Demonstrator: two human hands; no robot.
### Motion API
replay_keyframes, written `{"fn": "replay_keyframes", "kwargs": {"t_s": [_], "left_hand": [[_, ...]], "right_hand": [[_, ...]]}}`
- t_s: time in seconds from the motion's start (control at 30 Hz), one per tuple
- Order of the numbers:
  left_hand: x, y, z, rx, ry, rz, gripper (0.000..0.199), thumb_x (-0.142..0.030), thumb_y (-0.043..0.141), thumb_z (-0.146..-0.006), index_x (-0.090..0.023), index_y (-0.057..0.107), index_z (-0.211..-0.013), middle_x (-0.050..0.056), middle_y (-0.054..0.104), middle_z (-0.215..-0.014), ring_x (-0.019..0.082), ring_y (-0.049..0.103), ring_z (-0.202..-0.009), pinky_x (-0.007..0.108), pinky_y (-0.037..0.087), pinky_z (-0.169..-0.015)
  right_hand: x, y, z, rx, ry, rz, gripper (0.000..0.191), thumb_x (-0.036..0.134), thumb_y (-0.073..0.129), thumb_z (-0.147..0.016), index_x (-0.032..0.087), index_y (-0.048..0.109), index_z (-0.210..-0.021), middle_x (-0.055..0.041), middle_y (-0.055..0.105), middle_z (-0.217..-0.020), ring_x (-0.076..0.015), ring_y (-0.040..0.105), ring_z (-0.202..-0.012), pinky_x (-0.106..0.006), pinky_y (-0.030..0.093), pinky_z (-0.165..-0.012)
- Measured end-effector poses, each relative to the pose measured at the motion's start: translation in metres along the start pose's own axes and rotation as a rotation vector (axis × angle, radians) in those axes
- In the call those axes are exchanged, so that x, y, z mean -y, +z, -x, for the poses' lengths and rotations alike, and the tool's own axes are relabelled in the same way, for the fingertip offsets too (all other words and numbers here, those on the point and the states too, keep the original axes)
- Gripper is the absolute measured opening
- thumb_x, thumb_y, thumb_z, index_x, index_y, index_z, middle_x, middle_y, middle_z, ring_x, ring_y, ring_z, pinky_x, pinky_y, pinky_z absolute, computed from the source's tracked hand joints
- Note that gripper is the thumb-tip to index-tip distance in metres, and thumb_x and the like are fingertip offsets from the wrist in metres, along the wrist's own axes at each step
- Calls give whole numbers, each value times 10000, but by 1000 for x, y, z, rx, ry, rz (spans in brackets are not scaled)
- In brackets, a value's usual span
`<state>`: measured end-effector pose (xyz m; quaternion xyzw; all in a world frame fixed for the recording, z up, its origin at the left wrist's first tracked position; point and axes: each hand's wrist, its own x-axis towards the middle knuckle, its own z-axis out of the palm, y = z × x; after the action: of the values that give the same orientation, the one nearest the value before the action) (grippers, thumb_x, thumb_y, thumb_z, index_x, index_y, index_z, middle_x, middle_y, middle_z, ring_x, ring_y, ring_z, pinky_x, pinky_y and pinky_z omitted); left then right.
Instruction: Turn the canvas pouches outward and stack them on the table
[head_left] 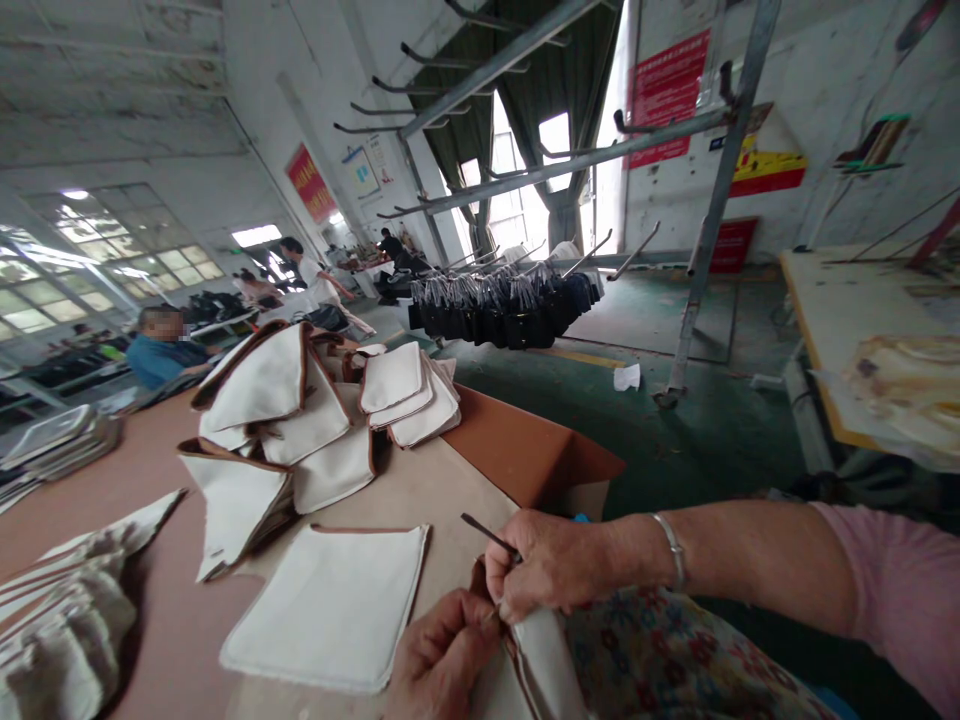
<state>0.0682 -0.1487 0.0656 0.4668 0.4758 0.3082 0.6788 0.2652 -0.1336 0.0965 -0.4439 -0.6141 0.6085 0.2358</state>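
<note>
My left hand [446, 650] is closed, pinching the brown-bound edge of a white fabric piece [551, 660] at my lap. Close against it, my right hand [551, 560] is closed too, its fingers at the same edge. A thin dark tool [486, 533] sticks out of the right hand toward the left; its grip is hidden, so its exact kind does not show. On the table, left of my hands, lies a flat white panel [330, 605] with brown edging. Behind that panel is a heap of similar white pieces [262, 385].
More white pieces [67, 620] lie bunched at the table's left. Brown sheet material [525, 450] hangs over the table's right edge. A metal rack [705, 230] with dark hanging items [517, 310] stands beyond. A person in blue [161, 350] sits across the table.
</note>
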Motion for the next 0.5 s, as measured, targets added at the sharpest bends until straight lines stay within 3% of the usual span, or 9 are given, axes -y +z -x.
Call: {"fn": "replay_keyframes", "kwargs": {"t_s": [0.07, 0.17, 0.33, 0.5], "left_hand": [[0, -1, -1, 10, 34, -73, 445, -563, 812, -651, -171, 602, -654, -70, 436, -508, 57, 310, -428, 177, 191, -412], [-2, -2, -1, 34, 68, -196, 534, -656, 791, -632, -154, 610, -657, -73, 419, -500, 48, 262, -440, 183, 147, -419], [-9, 1, 5, 57, 36, -145, 505, -600, 834, -615, -153, 600, -644, -50, 473, -523, 54, 309, -460, 182, 185, -435], [-15, 0, 8, 80, 39, -106, 457, -577, 818, -616, -149, 659, -638, -13, 542, -536, 92, 414, -477, 201, 290, -451]], "right_hand": [[1, 0, 2, -35, -70, 29, 100, 194, 639, -643, 146, 626, -730, 66, 494, -522, -72, 424, -467, -170, 321, -433], [-2, 1, 4, -108, -285, 145, 93, 164, 633, -642, 124, 642, -725, 36, 572, -619, -77, 469, -566, -162, 346, -493], [-11, 5, 10, -167, -519, 230, 124, 129, 580, -692, 112, 666, -780, 23, 592, -634, -78, 494, -546, -170, 364, -504], [-22, 3, 8, -247, -1000, 399, 87, 162, 560, -812, 138, 644, -819, -33, 631, -742, -112, 577, -669, -198, 444, -624]]}}
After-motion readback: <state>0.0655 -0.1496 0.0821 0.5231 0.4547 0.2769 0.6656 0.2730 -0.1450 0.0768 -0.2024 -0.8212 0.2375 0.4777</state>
